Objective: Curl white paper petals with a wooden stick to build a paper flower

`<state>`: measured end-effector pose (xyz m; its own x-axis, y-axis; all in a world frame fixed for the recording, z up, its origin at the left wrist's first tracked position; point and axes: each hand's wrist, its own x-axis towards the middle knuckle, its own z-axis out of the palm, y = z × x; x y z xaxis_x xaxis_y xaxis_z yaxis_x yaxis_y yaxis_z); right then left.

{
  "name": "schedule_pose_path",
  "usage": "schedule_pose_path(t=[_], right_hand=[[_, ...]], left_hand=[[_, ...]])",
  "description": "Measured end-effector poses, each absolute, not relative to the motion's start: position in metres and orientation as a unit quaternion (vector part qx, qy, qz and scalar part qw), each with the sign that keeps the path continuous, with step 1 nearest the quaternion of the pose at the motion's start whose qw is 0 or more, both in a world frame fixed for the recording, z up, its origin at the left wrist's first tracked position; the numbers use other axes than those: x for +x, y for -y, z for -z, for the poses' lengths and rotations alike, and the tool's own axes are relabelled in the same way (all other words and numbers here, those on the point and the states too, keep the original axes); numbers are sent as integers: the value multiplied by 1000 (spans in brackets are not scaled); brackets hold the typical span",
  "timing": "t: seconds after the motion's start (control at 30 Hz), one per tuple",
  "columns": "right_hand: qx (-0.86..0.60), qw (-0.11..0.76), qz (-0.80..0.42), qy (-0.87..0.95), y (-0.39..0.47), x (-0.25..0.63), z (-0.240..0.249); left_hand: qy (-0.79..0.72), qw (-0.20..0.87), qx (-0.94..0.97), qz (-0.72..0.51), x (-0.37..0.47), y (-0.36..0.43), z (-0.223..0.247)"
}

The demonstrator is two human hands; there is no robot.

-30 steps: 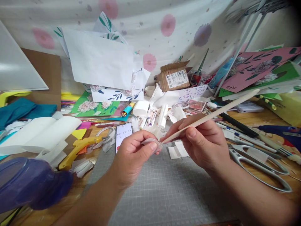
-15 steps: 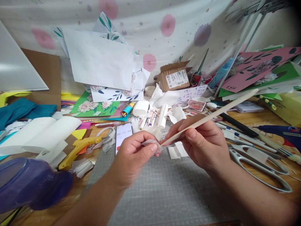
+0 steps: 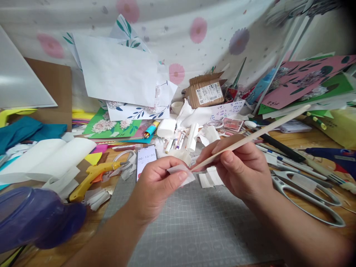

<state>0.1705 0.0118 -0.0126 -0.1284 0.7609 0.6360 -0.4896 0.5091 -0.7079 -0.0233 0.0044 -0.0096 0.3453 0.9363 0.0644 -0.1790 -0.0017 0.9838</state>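
Note:
Between the thumb and fingers of my left hand (image 3: 160, 187) is a small piece of thin white paper (image 3: 182, 175). My right hand (image 3: 240, 168) grips a pale wooden stick (image 3: 258, 132), slanted from upper right down to the left. Its thin lower tip meets the right edge of the paper, near my left fingertips; whether it presses into the paper I cannot tell. Both hands are above the grey cutting mat (image 3: 189, 230). Just behind them, more white paper pieces (image 3: 210, 178) lie on the mat.
A phone (image 3: 146, 157) with a running timer lies behind my left hand. To the left are a yellow glue gun (image 3: 89, 180) and a purple container (image 3: 41, 218). Large scissors (image 3: 308, 196) and several pens are on the right. A cardboard box (image 3: 205, 91) stands at the back.
The paper in my left hand is spread flatter, with more of it showing past the thumb. The stick has shifted very slightly to the right. The timer has advanced one second.

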Motion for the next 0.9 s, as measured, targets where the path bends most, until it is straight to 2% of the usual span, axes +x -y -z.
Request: schedule_pose_path(t=[0.13, 0.53, 0.9], right_hand=[[-114, 646, -468, 593, -13, 171, 13], [-129, 642, -460, 600, -13, 172, 15], [-106, 634, -464, 610, -13, 172, 14]], left_hand=[[-329, 604, 557, -465, -22, -5, 6], [-286, 679, 486, -470, -17, -3, -1], [-272, 687, 470, -483, -17, -4, 2]])
